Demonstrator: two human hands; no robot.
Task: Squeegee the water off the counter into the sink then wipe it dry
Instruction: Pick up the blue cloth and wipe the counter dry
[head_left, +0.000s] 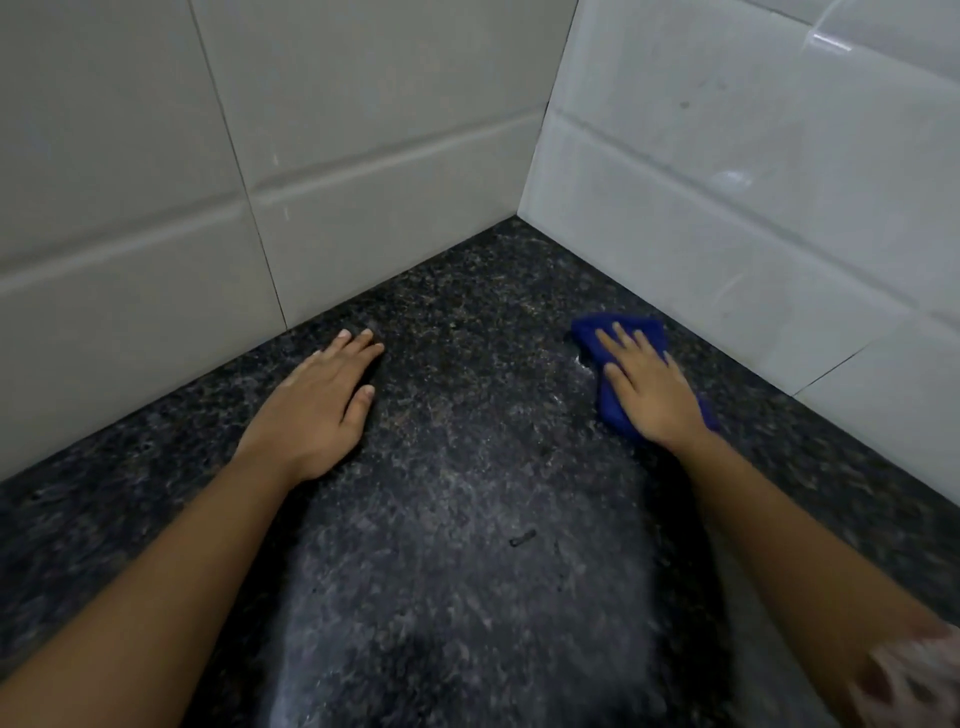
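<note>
Two tiled walls (363, 130) meet at a corner above a dark speckled counter (467, 545), which fills the lower frame and shows a pale, streaky sheen down its middle, seemingly a thin film of damp. No sink or squeegee is in view, so the work appears to be in its drying stage.

The left hand (317, 410) lies flat on the stone near the left wall, fingers straight and holding nothing, most likely planted there as a brace while the person leans in toward the corner. The right hand (649, 389) lies flat too, fingers extended and pressing down on a blue cloth (613, 330) without gripping it; the spread palm probably serves to keep the fabric tight against the surface.

The cloth sits on the counter just beside the right wall, short of the corner. It lies folded, its long axis diagonal, in line with the forearm and roughly parallel to that wall, its far end pointing toward the corner. A bright wet glint (583, 364) marks its left edge. A small dark speck (522, 538) lies mid-counter, well apart from both hands.
</note>
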